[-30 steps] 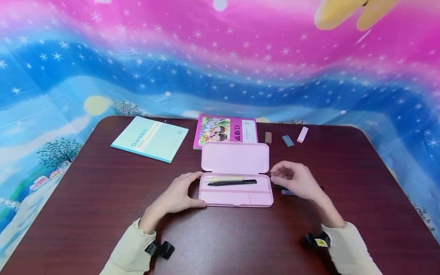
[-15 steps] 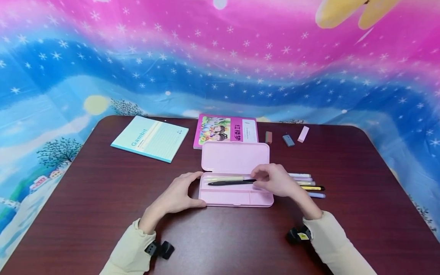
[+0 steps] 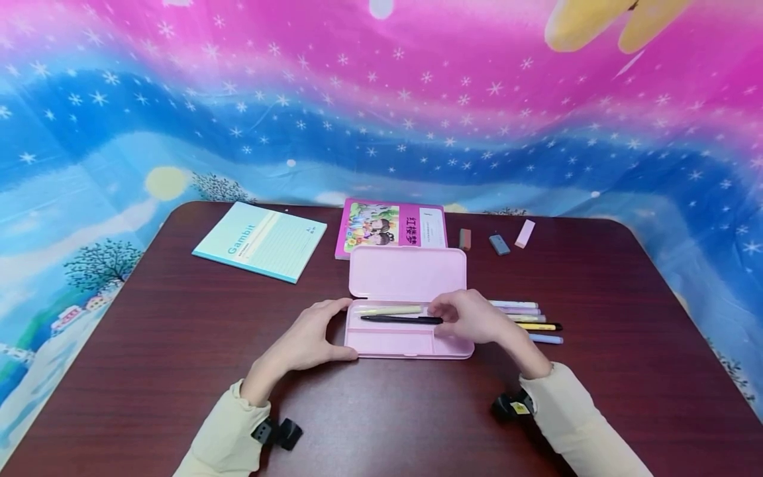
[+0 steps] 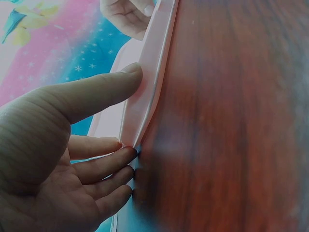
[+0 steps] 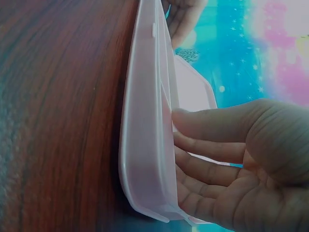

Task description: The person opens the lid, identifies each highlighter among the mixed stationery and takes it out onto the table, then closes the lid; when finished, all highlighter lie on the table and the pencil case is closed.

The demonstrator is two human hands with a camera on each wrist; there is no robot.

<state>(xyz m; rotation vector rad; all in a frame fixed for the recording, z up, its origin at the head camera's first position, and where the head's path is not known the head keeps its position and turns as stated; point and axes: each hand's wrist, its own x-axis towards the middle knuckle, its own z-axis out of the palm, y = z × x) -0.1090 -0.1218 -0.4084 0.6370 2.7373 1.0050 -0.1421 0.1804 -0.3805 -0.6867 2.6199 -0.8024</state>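
A pink pencil case (image 3: 390,343) stands with its lid up on the table. My left hand (image 3: 306,336) holds its left end, the thumb along the front wall and the fingers at the side, as the left wrist view shows. Inside, a black pen (image 3: 399,320) lies in the long back compartment, in front of a pale yellow pen (image 3: 390,310). My right hand (image 3: 473,318) reaches into the case's right part, thumb and fingers about the black pen's right end. In the right wrist view, the right hand's thumb (image 5: 207,123) and the case wall hide that pen.
Several pens (image 3: 539,326) lie right of the case, partly behind my right hand. Behind stand a pink book (image 3: 390,222), a light-blue notebook (image 3: 260,240), a brown-green eraser (image 3: 465,239), a blue eraser (image 3: 499,244) and a pale pink eraser (image 3: 525,234).
My right hand has moved left from beside the case to inside it. The black pen's right end has shifted slightly toward the front, so it lies straighter. My left hand stays put.
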